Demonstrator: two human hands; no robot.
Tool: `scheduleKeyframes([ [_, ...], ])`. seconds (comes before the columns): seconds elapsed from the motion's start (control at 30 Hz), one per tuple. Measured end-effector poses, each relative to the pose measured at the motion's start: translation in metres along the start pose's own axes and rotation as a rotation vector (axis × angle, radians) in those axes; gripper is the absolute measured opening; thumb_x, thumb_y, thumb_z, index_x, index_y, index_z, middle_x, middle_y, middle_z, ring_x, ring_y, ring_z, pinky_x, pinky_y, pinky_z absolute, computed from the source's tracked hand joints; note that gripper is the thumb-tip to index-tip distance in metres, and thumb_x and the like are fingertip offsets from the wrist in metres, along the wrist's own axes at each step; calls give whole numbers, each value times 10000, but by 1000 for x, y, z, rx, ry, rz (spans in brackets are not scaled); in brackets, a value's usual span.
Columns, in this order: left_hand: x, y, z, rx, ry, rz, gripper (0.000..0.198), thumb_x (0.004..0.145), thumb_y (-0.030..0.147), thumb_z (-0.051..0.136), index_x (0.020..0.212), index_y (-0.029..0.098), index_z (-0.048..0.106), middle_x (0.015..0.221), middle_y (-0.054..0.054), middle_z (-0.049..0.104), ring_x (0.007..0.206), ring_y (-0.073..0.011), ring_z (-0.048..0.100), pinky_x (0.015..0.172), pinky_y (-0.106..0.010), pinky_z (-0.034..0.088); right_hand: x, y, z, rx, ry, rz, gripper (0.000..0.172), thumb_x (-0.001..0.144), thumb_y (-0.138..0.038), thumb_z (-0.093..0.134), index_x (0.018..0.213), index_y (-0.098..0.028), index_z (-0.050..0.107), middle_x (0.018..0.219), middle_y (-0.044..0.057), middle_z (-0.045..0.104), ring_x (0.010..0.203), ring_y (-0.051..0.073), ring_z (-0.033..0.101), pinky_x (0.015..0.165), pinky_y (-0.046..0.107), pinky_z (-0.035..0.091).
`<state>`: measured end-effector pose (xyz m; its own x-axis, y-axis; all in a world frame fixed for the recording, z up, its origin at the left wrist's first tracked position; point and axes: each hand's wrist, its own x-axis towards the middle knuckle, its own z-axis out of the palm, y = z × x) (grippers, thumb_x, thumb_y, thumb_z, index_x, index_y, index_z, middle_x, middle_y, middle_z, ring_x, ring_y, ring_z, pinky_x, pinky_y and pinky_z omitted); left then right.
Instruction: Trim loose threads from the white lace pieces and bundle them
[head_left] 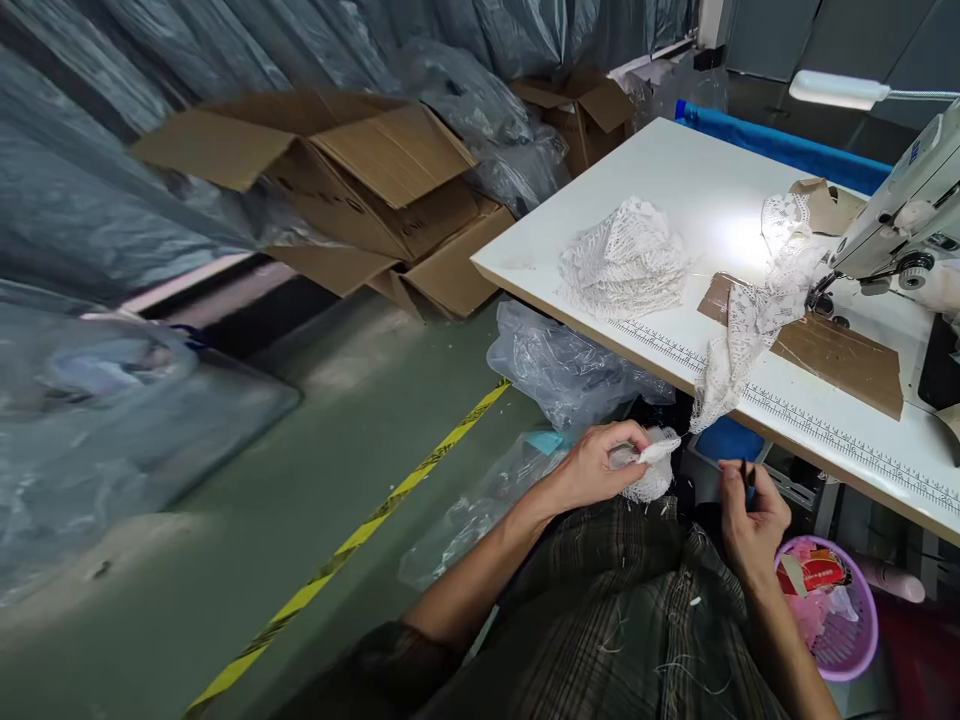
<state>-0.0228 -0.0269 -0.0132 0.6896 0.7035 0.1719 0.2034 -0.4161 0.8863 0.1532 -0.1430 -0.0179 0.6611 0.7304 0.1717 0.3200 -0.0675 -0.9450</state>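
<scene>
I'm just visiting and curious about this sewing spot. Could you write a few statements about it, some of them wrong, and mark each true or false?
1. The left hand holds white lace. True.
2. The right hand holds nothing. False: it holds a small dark tool, too small to identify.
3. A lace pile lies on the white table. True.
4. The purple basket stands on the tabletop. False: it sits lower, below the table's edge.
5. Yellow-and-black tape runs along the floor. True.
6. The large cardboard box is sealed shut. False: its flaps stand open.
</scene>
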Motion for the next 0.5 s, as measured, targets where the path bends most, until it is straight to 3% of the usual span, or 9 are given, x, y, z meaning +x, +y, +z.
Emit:
scheduleKeyframes([
  [0.13, -7, 6, 17, 150, -3, 279, 152, 845, 84, 555, 872, 162, 682, 811, -28, 689, 758, -131, 627, 780, -273, 465, 2, -5, 15, 67, -308, 205, 443, 808, -574, 621, 761, -148, 733, 599, 16, 623, 546, 141, 527, 529, 254, 433],
  [0.23, -9, 7, 23, 201, -87, 383, 165, 846, 119, 587, 914, 181, 725, 807, -32, 676, 760, -142, 610, 808, -302, 465, 3, -6, 18, 78, -370, 288, 427, 758, -565, 656, 752, -143, 724, 618, 15, 613, 556, 130, 490, 523, 245, 410],
  [0.3, -6, 5, 20, 105, -127, 360, 122, 833, 231, 648, 905, 178, 731, 825, -46, 662, 774, -158, 605, 808, -316, 478, 3, -7, 16, 87, -379, 305, 405, 752, -548, 657, 725, -147, 706, 611, 7, 593, 552, 122, 467, 511, 236, 391],
  [0.43, 15, -6, 12, -172, -87, 159, 367, 849, 456, 653, 1054, 155, 696, 1086, -123, 640, 1017, -235, 617, 946, -383, 474, 1, -8, 9, 93, -413, 281, 376, 781, -520, 641, 710, -153, 684, 594, -9, 550, 537, 107, 426, 504, 227, 372],
  [0.5, 26, -12, 16, -315, -152, 87, 482, 825, 546, 665, 1095, 147, 668, 1178, -141, 623, 1117, -261, 595, 1005, -401, 452, -1, -9, 5, 88, -421, 266, 349, 790, -498, 647, 725, -156, 680, 613, -7, 562, 551, 109, 440, 518, 226, 388],
])
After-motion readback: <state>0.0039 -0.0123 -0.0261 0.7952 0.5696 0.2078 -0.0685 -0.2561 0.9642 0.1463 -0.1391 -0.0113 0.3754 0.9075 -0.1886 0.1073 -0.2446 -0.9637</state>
